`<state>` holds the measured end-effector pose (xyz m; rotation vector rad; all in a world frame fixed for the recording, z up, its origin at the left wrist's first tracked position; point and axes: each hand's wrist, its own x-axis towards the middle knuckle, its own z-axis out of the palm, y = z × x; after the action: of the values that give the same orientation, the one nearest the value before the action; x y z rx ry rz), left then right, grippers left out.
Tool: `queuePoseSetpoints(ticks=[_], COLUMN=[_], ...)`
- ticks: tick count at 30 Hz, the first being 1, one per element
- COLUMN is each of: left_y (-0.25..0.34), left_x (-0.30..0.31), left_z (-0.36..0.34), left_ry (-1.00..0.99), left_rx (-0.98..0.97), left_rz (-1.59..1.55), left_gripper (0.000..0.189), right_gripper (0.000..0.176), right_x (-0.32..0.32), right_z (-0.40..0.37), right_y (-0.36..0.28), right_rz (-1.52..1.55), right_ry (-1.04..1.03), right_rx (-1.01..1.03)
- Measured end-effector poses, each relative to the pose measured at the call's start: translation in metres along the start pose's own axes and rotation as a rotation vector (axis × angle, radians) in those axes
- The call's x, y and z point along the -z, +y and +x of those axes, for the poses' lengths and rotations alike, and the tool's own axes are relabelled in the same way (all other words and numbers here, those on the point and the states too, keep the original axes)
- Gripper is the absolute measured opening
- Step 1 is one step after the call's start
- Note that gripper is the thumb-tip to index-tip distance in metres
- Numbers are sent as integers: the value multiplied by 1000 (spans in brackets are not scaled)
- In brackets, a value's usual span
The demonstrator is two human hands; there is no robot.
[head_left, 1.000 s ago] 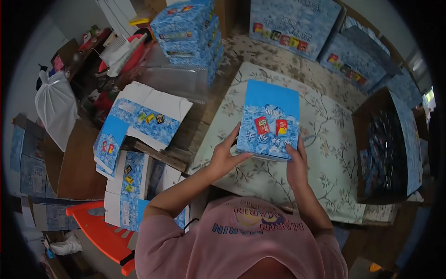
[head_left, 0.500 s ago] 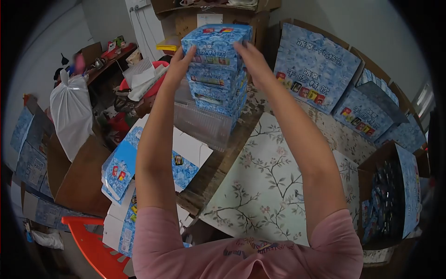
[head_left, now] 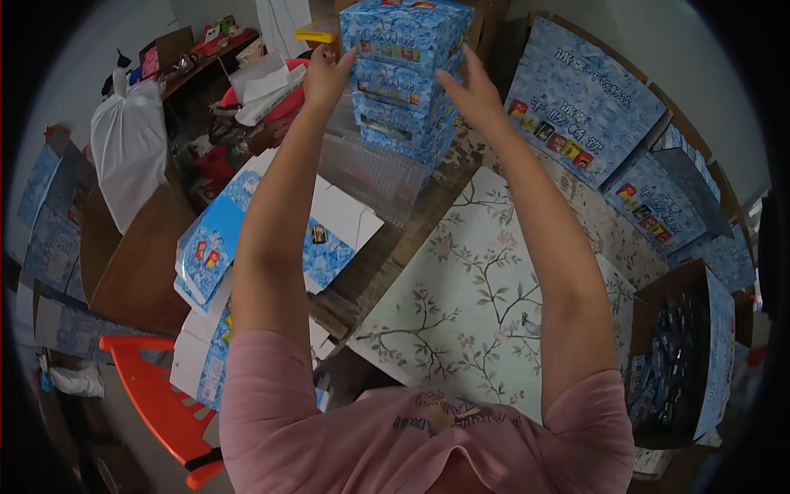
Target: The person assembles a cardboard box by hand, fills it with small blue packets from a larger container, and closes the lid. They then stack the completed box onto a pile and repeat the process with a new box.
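Note:
Blue ice-patterned boxes stand in a stack on the far side of the table, and the top box (head_left: 411,31) has small coloured packets printed on its front. At the stack's left side is my left hand (head_left: 327,81), fingers parted, its thumb close to the top box's edge. My right hand (head_left: 479,97) is at the right side, thumb and fingers spread, nothing held. Whether either hand still touches the stack is hard to see. A clear ridged plastic tray (head_left: 370,177) lies against the foot of the stack.
Flat printed cartons (head_left: 346,216) lie at the left of the flower-patterned table cover (head_left: 461,305). An open box of dark packets (head_left: 679,362) is at right, below large blue display cartons (head_left: 580,103). An orange chair (head_left: 152,403) and a white bag (head_left: 127,152) are at left.
My hands have loosened from the sides of the top box, the right one opening wider. The view has shifted, so the stack appears higher and further right.

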<state>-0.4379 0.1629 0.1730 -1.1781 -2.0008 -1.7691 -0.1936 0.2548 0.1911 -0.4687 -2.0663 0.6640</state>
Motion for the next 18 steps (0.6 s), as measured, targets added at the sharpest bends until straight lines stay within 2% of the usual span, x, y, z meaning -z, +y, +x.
queuePoseSetpoints(ticks=[1, 2, 3, 4, 5, 6, 8, 9, 11, 12, 14, 15, 16, 17, 18], left_y=[6, 14, 23, 29, 22, 9, -5, -18, -37, -26, 9, 13, 14, 21, 52], left_x=[17, 36, 56, 76, 91, 104, 129, 137, 146, 151, 155, 160, 168, 176, 186], left_z=[-20, -47, -78, -112, -158, -206, -274, -301, -333, -330, -303, -282, -260, -240, -223], left_ry=[-26, -29, -320, -616, -606, -597, -821, -834, -610, -623, -825, -901, -799, -696, -524], left_rx=[-38, -9, 21, 54, -52, -169, 106, 113, -165, -170, 216, 262, 301, 334, 34], left_rz=[134, 156, 357, 547, 743, 939, 964, 975, 1075, 1076, 845, 790, 762, 732, 776], left_gripper=[76, 76, 78, 80, 80, 80, 76, 76, 64, 64, 53, 36, 32, 29, 26], right_gripper=[69, 64, 56, 53, 50, 48, 43, 40, 37, 35, 34, 32, 32, 30, 29], right_x=[5, 15, 30, 46, 58, 70, 91, 97, 102, 105, 102, 100, 100, 101, 100], right_z=[-26, -62, -102, -148, -194, -242, -329, -367, -426, -444, -455, -457, -456, -451, -440], right_y=[1, 3, 9, 1, 16, 29, 46, 52, 56, 53, 41, 35, 29, 22, 15], right_rz=[84, 170, 127, -16, -187, -223, -289, -286, -252, -231, -264, -299, -302, -200, -96], right_ry=[-8, -18, -123, -188, -232, -279, -340, -333, -267, -199, -166, -133, -123, -111, -89], right_rx=[-33, -74, -48, -132, -53, -66, -308, -426, -466, -502, -476, -437, -440, -537, -628])
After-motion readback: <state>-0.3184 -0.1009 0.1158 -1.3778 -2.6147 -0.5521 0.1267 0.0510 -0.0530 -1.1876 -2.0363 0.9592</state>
